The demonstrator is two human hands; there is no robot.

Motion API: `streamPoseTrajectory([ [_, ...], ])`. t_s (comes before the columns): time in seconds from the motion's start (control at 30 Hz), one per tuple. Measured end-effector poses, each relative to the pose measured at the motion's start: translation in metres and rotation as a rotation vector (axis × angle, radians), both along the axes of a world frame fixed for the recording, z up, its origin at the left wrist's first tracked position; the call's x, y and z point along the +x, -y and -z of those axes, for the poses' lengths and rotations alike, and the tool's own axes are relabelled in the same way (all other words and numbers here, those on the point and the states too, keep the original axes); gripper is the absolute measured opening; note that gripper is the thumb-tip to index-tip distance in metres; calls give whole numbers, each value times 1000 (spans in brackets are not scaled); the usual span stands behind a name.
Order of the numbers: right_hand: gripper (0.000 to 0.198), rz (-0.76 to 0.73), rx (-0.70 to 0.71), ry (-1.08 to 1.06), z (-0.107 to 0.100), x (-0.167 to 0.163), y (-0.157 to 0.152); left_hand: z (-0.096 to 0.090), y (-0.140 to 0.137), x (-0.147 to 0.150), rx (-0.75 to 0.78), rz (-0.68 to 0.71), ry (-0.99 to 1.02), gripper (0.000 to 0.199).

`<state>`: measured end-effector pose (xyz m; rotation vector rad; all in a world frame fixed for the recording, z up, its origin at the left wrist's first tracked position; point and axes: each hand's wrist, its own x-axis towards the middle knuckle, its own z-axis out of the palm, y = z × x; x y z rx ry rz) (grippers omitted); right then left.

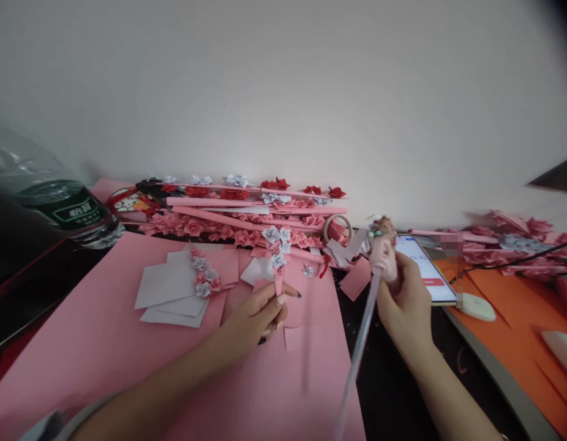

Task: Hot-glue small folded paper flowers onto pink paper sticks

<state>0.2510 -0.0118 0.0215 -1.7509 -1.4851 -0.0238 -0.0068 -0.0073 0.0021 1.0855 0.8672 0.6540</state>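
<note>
Between the thumb and fingers of my left hand (269, 313) is a pink paper stem with white folded paper flowers (278, 245) at its upper end. My right hand (405, 300) is wrapped around a pink glue gun (383, 254) with small decorations on top. A long translucent glue stick (360, 343) sticks out of its back toward me. Under my left hand lies a large pink paper sheet (283, 398). A small pink paper piece (298, 338) rests just right of my fingers, and a loose white flower (307, 270) lies farther back.
White paper sheets (164, 285) and a flower spray (204, 275) lie at left. Finished paper flower stems (237, 214) pile along the wall beside a tape roll (337, 230). A water bottle (76, 208), phone (421, 269), white mouse (477, 307) and orange paper (513, 318) surround the area.
</note>
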Motion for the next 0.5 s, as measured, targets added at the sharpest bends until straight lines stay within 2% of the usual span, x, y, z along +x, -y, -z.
streamPoseTrajectory([
  [0.1, 39, -52, 45, -103, -3, -2, 5, -3, 0, 1, 27, -15, -7, 36],
  [0.3, 17, -406, -159, -221, -3, -10, 15, -10, -1, 2, 14, -35, -11, 34],
  [0.43, 18, -660, -295, -189, -7, -24, 18, -12, -1, 3, 23, -28, -37, 22],
  [0.5, 22, -712, -301, -131, -9, -30, 19, -13, 0, 4, 33, -13, -54, 22],
])
